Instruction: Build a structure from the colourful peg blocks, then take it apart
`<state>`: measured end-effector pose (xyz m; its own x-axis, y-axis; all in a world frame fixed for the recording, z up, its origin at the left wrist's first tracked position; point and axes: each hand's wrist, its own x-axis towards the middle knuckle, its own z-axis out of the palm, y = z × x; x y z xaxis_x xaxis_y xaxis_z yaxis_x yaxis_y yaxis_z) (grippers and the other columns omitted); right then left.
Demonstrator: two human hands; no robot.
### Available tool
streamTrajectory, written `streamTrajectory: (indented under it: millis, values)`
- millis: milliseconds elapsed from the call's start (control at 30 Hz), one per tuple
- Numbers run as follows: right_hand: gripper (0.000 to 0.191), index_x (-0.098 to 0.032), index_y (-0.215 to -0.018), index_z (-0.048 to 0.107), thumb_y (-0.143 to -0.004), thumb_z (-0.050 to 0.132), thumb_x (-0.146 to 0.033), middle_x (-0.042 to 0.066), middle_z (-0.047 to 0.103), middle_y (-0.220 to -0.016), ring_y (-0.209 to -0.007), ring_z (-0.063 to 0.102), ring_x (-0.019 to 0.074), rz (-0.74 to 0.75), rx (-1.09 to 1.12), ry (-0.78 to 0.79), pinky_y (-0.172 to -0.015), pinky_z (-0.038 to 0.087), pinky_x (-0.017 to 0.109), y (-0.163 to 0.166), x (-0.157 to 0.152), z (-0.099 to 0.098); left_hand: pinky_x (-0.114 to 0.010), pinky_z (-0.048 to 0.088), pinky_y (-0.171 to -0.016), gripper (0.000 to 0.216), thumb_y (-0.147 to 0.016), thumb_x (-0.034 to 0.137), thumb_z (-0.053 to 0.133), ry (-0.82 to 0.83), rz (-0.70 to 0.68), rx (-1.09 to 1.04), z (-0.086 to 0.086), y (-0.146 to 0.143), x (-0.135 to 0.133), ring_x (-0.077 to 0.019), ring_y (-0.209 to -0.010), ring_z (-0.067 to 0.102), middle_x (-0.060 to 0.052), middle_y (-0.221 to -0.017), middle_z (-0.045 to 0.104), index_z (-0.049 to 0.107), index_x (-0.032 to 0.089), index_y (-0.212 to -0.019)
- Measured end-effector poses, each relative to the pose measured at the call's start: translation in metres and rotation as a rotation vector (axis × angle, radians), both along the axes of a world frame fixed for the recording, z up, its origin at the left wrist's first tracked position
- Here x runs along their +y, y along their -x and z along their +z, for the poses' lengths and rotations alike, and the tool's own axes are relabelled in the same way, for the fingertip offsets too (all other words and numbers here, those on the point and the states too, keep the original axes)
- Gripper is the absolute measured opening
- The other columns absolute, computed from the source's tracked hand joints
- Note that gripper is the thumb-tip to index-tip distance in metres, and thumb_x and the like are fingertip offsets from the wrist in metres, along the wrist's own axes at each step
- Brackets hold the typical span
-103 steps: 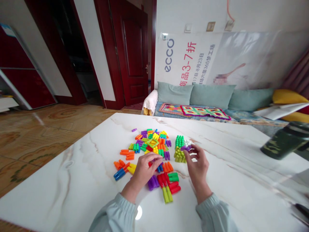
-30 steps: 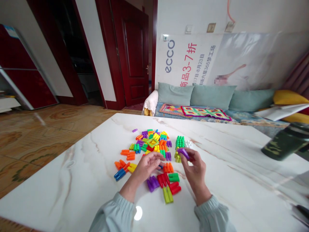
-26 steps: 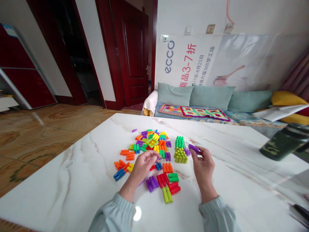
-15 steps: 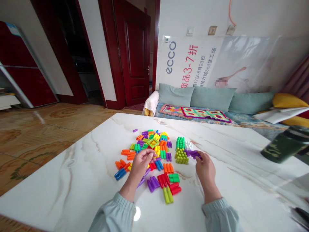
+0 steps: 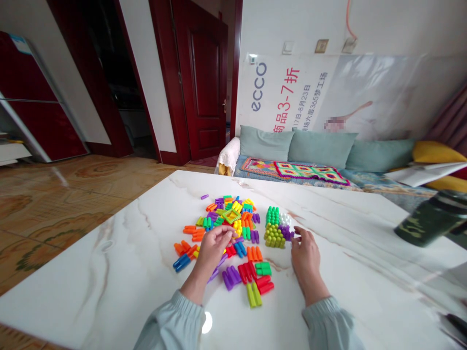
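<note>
Blocks [image 5: 287,233], purple, sit right of frame centre; right hand [image 5: 306,251] just beside them, fingers apart, contact unclear. Left hand [image 5: 212,247] over loose pieces [image 5: 254,253], mid-frame; can't tell if it's gripping.

White veined table [image 5: 127,291] under colourful blocks [image 5: 246,234] and a camouflage mug [image 5: 422,222]

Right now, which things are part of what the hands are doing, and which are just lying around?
Part of it:
left hand, by the loose coloured pieces
right hand, beside the purple group
green group
yellow-green group
white group

Just lying about:
dark green container
grey-green cushions
crocheted blanket
</note>
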<state>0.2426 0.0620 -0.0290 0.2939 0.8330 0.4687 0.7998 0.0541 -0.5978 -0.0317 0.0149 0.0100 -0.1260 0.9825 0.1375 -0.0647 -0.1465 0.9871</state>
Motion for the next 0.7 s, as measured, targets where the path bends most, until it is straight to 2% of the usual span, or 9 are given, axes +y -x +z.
streamTrajectory:
  millis: [200,300,400,433,500,567,600,633,700]
  values:
    - [0.03,-0.015,-0.096,0.062,-0.073,0.051,-0.032,0.012,0.07,-0.09,-0.077,0.064,0.0232,0.003,0.134,-0.032,-0.072,0.047,0.035,-0.004,0.007,-0.002,-0.027,0.055,-0.068,0.03,-0.079,0.043,0.068,0.006,-0.004,-0.002,-0.001,0.0,0.0,-0.0185,-0.076,0.07,-0.007,-0.086,0.075,0.07,0.015,-0.092]
    - [0.026,-0.016,-0.093,0.061,-0.076,0.051,-0.033,0.012,0.068,-0.091,-0.072,0.063,0.0211,-0.013,0.134,-0.099,-0.069,0.047,0.034,-0.001,0.003,0.005,-0.027,0.055,-0.069,0.029,-0.078,0.042,0.069,0.005,-0.001,-0.004,-0.001,0.0,0.0,-0.0187,-0.076,0.07,-0.007,-0.085,0.075,0.07,0.016,-0.091]
    - [0.023,-0.018,-0.098,0.061,-0.085,0.051,-0.035,0.008,0.064,-0.093,-0.07,0.06,0.0175,-0.022,0.087,-0.239,-0.063,0.044,0.03,0.017,-0.013,0.019,-0.028,0.056,-0.07,0.028,-0.079,0.041,0.069,-0.006,0.01,-0.004,0.0,-0.001,-0.001,-0.0194,-0.076,0.071,-0.007,-0.084,0.075,0.07,0.016,-0.09]
    - [0.022,-0.019,-0.099,0.061,-0.087,0.052,-0.035,0.005,0.063,-0.09,-0.07,0.059,0.0168,0.042,0.085,-0.293,-0.063,0.044,0.028,0.026,-0.021,0.024,-0.029,0.056,-0.07,0.028,-0.08,0.041,0.068,-0.013,0.014,0.0,0.0,-0.001,-0.001,-0.0198,-0.077,0.071,-0.007,-0.084,0.075,0.07,0.016,-0.091]
    - [0.018,-0.02,-0.099,0.062,-0.093,0.05,-0.032,0.002,0.062,-0.082,-0.066,0.057,0.0144,0.35,0.101,-0.343,-0.063,0.044,0.026,0.048,-0.036,0.033,-0.03,0.057,-0.073,0.027,-0.081,0.041,0.067,-0.032,0.029,0.021,0.0,-0.002,-0.002,-0.0205,-0.079,0.072,-0.007,-0.086,0.075,0.07,0.016,-0.092]
    - [0.017,-0.021,-0.1,0.064,-0.096,0.05,-0.027,0.001,0.064,-0.081,-0.067,0.059,0.0136,0.702,0.059,-0.201,-0.064,0.044,0.024,0.069,-0.05,0.037,-0.031,0.057,-0.076,0.027,-0.083,0.04,0.065,-0.055,0.049,0.055,-0.001,-0.002,-0.002,-0.0211,-0.081,0.072,-0.007,-0.087,0.076,0.07,0.016,-0.094]
    - [0.016,-0.021,-0.097,0.066,-0.096,0.051,-0.026,0.001,0.066,-0.081,-0.069,0.06,0.0136,0.82,0.023,-0.112,-0.065,0.044,0.024,0.078,-0.055,0.038,-0.031,0.057,-0.077,0.026,-0.084,0.04,0.064,-0.064,0.06,0.071,-0.001,-0.002,-0.002,-0.0213,-0.082,0.073,-0.007,-0.087,0.076,0.069,0.016,-0.094]
    - [0.014,-0.021,-0.093,0.068,-0.095,0.054,-0.026,0.001,0.067,-0.081,-0.07,0.061,0.0139,0.901,-0.024,-0.033,-0.066,0.044,0.024,0.086,-0.059,0.038,-0.031,0.057,-0.077,0.026,-0.085,0.039,0.064,-0.071,0.071,0.081,-0.002,-0.002,-0.002,-0.0214,-0.083,0.073,-0.007,-0.087,0.076,0.069,0.016,-0.095]
    - [0.011,-0.022,-0.086,0.071,-0.09,0.061,-0.025,0.001,0.07,-0.081,-0.071,0.063,0.0148,0.96,-0.106,0.074,-0.067,0.044,0.024,0.096,-0.061,0.036,-0.031,0.057,-0.077,0.026,-0.086,0.039,0.062,-0.075,0.087,0.089,-0.003,-0.002,-0.001,-0.0212,-0.082,0.073,-0.007,-0.085,0.076,0.068,0.016,-0.095]
